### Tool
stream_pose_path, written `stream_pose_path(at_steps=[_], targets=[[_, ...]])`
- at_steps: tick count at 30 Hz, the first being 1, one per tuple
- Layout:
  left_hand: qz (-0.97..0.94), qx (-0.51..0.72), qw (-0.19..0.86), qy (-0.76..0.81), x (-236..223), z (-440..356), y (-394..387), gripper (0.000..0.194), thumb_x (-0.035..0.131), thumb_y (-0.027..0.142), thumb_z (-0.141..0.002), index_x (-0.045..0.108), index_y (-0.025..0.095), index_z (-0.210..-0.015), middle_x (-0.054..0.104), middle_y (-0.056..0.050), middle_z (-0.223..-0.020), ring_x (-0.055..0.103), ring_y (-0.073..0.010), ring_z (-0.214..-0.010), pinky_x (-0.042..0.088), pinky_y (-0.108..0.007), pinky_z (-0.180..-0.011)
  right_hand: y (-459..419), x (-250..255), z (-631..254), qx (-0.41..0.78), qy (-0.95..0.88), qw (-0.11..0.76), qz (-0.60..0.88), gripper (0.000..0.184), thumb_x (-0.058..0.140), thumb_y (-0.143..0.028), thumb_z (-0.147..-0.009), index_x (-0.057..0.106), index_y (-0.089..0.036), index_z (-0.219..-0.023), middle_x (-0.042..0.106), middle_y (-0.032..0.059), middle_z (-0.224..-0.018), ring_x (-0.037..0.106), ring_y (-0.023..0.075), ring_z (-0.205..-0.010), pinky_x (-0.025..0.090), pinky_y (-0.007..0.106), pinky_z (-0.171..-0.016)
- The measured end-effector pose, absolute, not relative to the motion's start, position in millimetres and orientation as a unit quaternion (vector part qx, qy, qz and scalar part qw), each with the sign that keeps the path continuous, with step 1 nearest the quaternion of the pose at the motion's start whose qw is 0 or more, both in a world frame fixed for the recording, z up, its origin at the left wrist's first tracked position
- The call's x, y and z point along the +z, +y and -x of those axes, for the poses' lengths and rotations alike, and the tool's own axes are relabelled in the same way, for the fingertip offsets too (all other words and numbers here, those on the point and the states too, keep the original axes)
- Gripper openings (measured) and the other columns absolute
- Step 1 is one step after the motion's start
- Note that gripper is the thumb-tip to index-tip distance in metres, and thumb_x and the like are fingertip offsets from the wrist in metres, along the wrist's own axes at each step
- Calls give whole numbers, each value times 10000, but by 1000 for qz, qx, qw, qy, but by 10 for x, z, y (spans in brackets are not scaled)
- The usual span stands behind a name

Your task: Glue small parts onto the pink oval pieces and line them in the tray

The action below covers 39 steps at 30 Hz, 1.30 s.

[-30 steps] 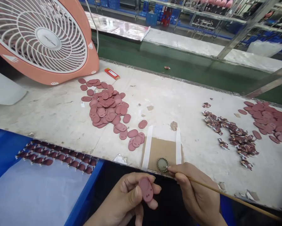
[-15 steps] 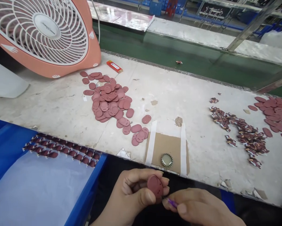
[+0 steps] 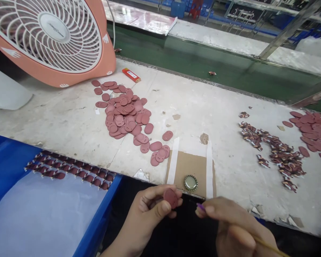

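My left hand [image 3: 147,214] is closed on a dark pink oval piece [image 3: 171,197], pinched between thumb and fingers just below the table edge. My right hand [image 3: 230,223] is closed on a thin wooden stick [image 3: 267,245] with a purple tip [image 3: 200,206]; the tip sits a little to the right of the oval piece. Just above both hands, a metal bottle cap [image 3: 190,182] rests on a taped-down cardboard square [image 3: 191,167].
A heap of pink oval pieces [image 3: 124,116] lies on the white worktable [image 3: 69,125]. Small dark parts [image 3: 273,150] and more ovals [image 3: 313,130] lie at right. A blue tray [image 3: 23,214] with rows of finished pieces [image 3: 69,171] is at left, an orange fan [image 3: 48,39] and lighter [image 3: 131,75] behind.
My right hand left the bottle cap, brought the stick's tip to the oval piece, and has now drawn slightly right. My left hand has lifted the piece nearer the table edge.
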<state>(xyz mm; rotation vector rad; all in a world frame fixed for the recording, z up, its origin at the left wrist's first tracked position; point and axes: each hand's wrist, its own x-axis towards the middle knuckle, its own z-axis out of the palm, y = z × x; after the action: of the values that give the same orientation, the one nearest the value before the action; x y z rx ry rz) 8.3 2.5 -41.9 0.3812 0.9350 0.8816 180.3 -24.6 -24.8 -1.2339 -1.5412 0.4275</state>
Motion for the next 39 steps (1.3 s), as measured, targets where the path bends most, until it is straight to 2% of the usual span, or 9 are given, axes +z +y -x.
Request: stream_pose_path(at_steps=[3,5,12,18,22,34,39], targets=[[-179,409,760,472,-460,-73,22,265,867,389,-687,825,257,-913,834,-68,-910,769,-204,-820,583,-208,-648,-165,-358,-1998,152,-681,483,528,245,450,-253,-1079,662,-170,-991,687,60,-830,663,163,-682,545,253,-595],[-182,411,756,476,-463,-75,18,269,870,387,-683,825,255,-913,833,-73,-905,768,-210,-819,584,-218,-651,-120,-395,-2068,141,-687,463,543,218,464,-212,-1063,663,-170,-984,685,48,-826,650,148,-669,534,233,-585],[-178,411,750,487,-445,-99,10,272,873,378,-681,824,249,-915,832,-87,-918,765,-225,-832,572,-228,-647,-90,-358,-2034,138,-704,440,540,196,482,-216,-1049,662,-176,-983,685,26,-815,648,139,-656,525,226,-593],[-174,411,756,479,-477,-98,8,268,869,363,-693,820,232,-922,831,-90,-925,768,-221,-817,578,-233,-650,-143,-225,-1859,211,-699,486,480,280,385,-306,-1110,617,-176,-1021,654,27,-773,650,135,-664,537,237,-598],[-171,421,760,464,-501,-104,1,295,867,376,-694,817,213,-935,828,-107,-927,764,-236,-826,577,-248,-646,-116,-214,-1754,243,-722,457,458,284,381,-315,-1116,605,-172,-1017,660,23,-777,662,123,-696,539,220,-632],[-159,426,764,457,-522,-99,2,265,869,365,-693,822,233,-917,830,-69,-890,749,-198,-804,569,-218,-630,-89,-270,-1696,244,-732,436,463,264,412,-302,-1105,608,-170,-987,647,10,-774,652,100,-678,533,188,-625],[-152,417,767,464,-485,-98,8,272,874,371,-683,822,238,-915,831,-84,-912,763,-215,-814,568,-219,-628,-69,-279,-1769,190,-710,458,499,287,375,-299,-1113,609,-185,-992,665,9,-804,652,100,-661,537,190,-610]])
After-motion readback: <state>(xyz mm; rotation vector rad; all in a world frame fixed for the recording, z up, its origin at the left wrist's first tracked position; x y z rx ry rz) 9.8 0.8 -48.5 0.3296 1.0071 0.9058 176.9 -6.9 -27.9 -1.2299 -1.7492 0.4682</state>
